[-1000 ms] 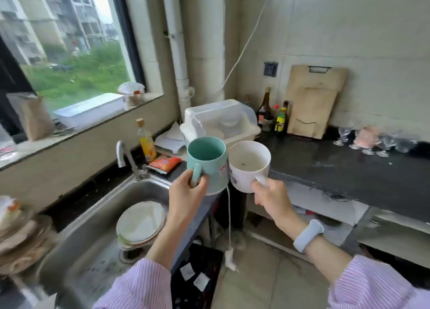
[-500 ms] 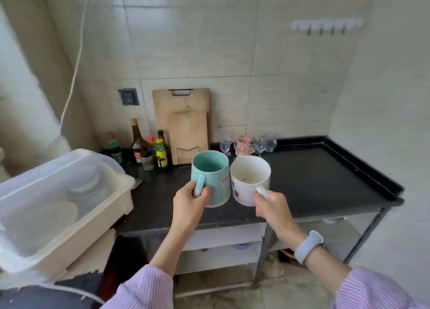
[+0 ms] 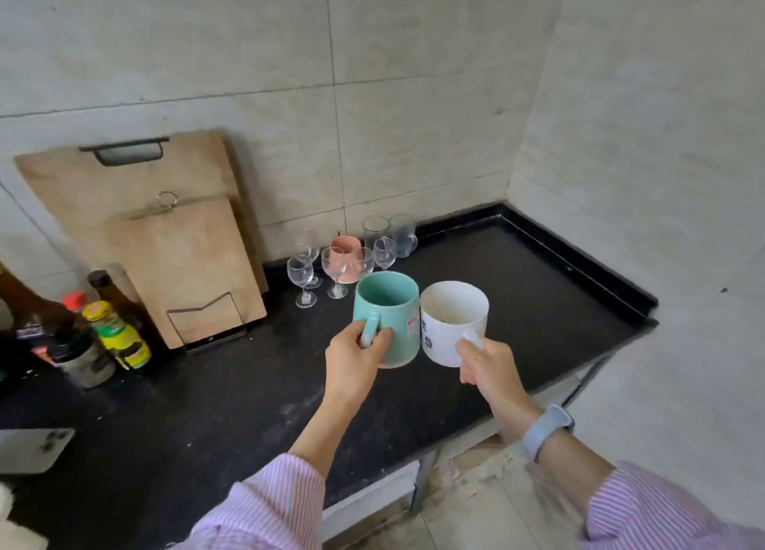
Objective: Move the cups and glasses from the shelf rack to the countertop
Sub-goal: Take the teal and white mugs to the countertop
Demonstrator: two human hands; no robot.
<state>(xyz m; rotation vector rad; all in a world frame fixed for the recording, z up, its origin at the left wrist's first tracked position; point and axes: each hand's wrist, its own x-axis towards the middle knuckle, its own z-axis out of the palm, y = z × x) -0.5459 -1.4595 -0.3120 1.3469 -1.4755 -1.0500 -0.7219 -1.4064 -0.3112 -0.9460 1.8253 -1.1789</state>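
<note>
While glasses (image 3: 350,255) stood mid-frame on the tabletop (image 3: 207,404), hands gripped teal mug (image 3: 387,318) and white mug (image 3: 453,322), unplaced.

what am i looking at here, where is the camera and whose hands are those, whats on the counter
There is no machine here: a person wears a wide-angle camera on the head, which looks forward and down, so the arms coming in from below are that person's own. The left hand holds a teal mug by its handle, and the right hand holds a white mug the same way, side by side above the black countertop. At the back of it stand several clear stemmed glasses and a pink cup. To the left, two wooden cutting boards lean on the wall beside some sauce bottles.
</note>
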